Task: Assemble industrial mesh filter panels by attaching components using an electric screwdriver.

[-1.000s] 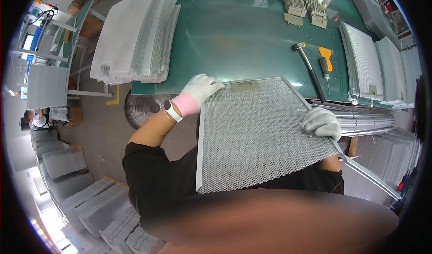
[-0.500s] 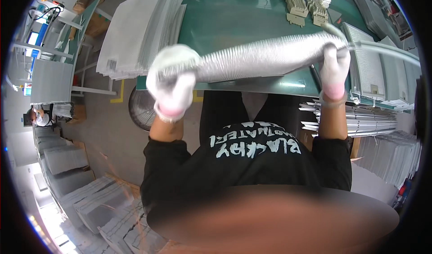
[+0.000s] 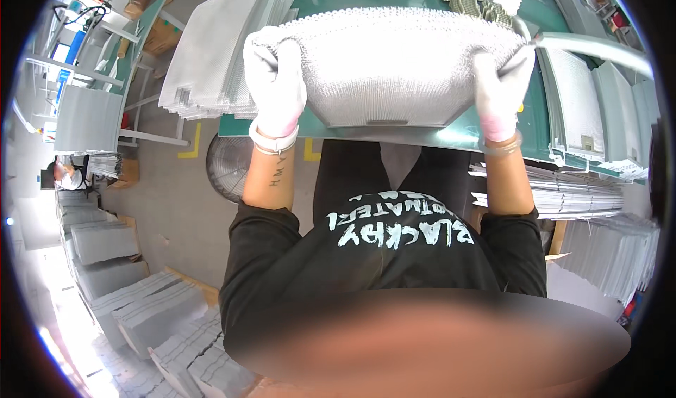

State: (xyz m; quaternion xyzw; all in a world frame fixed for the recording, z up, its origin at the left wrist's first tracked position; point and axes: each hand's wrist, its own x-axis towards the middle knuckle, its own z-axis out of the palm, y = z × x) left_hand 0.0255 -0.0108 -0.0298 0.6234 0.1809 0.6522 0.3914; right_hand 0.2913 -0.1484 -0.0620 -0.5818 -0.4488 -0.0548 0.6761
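A: Metal mesh everywhere. Far left of the left hand, stack of mesh panels (image 3: 218,53) on the green table's (image 3: 451,134) corner, overhanging the edge a bit.

B: OK. Left hand?

A: Left hand (image 3: 274,81), white glove with pink cuff, fingers curled over the near-left edge of the mesh filter panel (image 3: 394,63). Closed grip on it, thumb side not visible. White wristband just below the cuff.

B: Below that hand?

A: Round fan guard (image 3: 225,167) on the floor, under the table edge, down-left of the left wrist. More mesh stacks (image 3: 148,313) on the floor well below it, beside the person's left elbow.

B: Panel itself?

A: Between both hands, held over the table's near edge, upper edge tipped away from the person. Silver expanded mesh, small flat tab at the middle of its lower edge. Can't tell if the bottom touches the table.

B: Right hand?

A: Right hand (image 3: 501,88), same glove type, clamped on the panel's right edge, fingers wrapped over it. Thin bracelet at the wrist.

B: Past it?

A: Long metal frame strip (image 3: 598,46) runs off from just above the right hand toward the right. Flat panels (image 3: 584,116) lie on the table right of that hand. Lower down, stacked metal sheets (image 3: 563,194) beside the right forearm.
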